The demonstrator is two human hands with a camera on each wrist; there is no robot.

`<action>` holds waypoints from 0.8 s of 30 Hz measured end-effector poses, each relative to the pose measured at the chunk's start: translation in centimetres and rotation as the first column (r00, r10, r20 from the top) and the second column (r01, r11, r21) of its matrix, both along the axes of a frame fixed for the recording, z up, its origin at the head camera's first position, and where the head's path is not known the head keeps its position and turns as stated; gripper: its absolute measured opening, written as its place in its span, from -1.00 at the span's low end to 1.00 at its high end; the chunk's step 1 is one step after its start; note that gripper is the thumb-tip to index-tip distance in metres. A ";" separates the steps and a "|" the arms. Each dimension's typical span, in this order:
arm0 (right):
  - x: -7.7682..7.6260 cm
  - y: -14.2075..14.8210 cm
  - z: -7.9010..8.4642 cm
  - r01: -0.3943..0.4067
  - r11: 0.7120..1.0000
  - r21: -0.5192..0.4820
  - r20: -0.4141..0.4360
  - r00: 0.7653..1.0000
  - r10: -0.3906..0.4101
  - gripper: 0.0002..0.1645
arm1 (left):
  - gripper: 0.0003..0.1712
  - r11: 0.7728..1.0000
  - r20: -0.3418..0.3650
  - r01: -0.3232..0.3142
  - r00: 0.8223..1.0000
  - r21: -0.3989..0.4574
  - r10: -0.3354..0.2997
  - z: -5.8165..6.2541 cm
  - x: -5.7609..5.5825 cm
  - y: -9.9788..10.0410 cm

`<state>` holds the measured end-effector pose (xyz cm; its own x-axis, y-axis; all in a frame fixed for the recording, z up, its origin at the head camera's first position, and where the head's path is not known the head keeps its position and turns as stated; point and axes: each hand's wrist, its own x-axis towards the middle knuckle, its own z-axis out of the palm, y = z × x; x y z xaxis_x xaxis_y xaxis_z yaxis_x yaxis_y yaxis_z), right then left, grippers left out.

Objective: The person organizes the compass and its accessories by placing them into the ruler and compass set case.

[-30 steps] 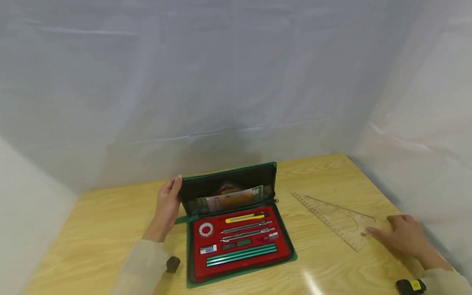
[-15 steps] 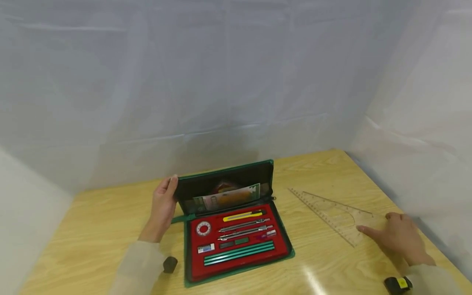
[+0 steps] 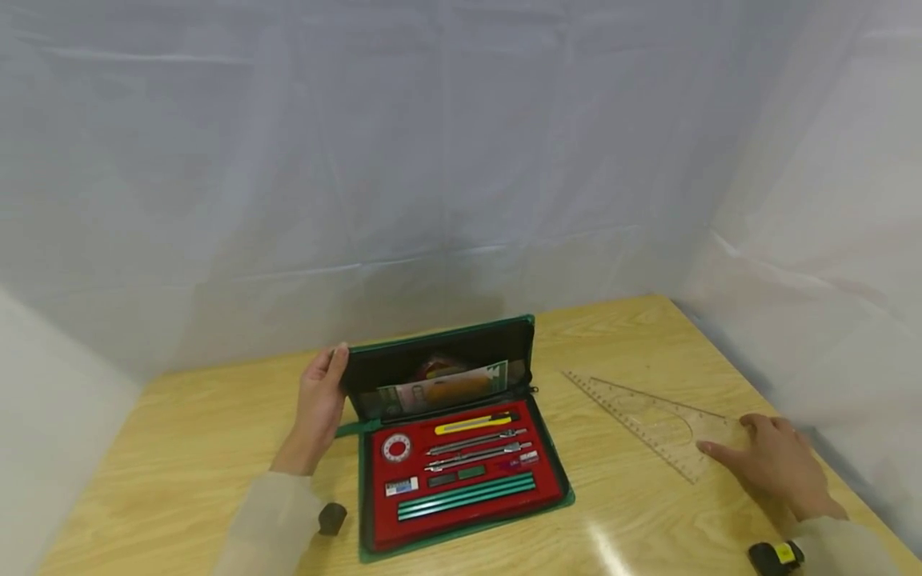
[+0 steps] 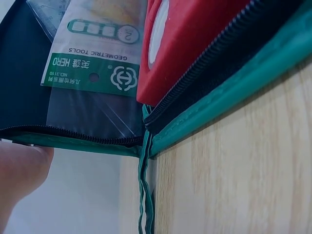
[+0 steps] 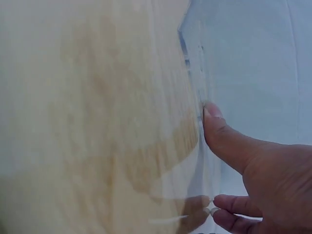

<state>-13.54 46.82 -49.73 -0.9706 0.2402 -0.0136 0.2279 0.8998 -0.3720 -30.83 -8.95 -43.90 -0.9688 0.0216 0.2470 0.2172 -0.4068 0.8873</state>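
A green zip case of geometry tools lies unfolded on the wooden table. My left hand holds its raised lid by the top left corner; in the left wrist view only part of this hand shows, at the lid's edge. Off to the right lies a clear set square. At its near end my right hand has the thumb on the plastic and the fingertips at the far edge. The right wrist view shows the thumb and two fingertips spaced apart against the clear plastic.
The red tray bears a yellow utility knife, metal compasses, an eraser, a white numbered disc and green pencils. A printed plastic sleeve sits in the lid. Pale sheeting walls the table.
My right hand has shifted slightly left, its thumb and fingers closer in on the set square. The left hand keeps the lid raised as before. The whole view has shifted a little.
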 end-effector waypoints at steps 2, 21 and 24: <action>-0.1 0.0 0.0 -0.010 1.000 -0.010 -0.004 1.000 0.010 0.13 | -0.74 1.000 -0.001 0.001 1.000 -0.005 -0.001 -0.1 0.0 0.0; -0.9 0.4 0.5 -0.018 0.999 -0.047 0.016 1.000 0.019 0.13 | -0.79 1.000 0.013 -0.003 1.000 -0.030 0.003 -0.1 0.1 0.1; -1.3 0.6 0.5 -0.034 0.999 -0.032 0.003 0.999 0.034 0.11 | -0.78 1.000 0.011 -0.010 1.000 -0.026 0.010 -0.2 0.0 0.1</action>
<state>-14.89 47.43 -49.25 -0.9782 0.2062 -0.0246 0.1986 0.8947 -0.4000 -30.82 -8.87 -44.08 -0.9716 0.0180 0.2361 0.2116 -0.3812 0.8999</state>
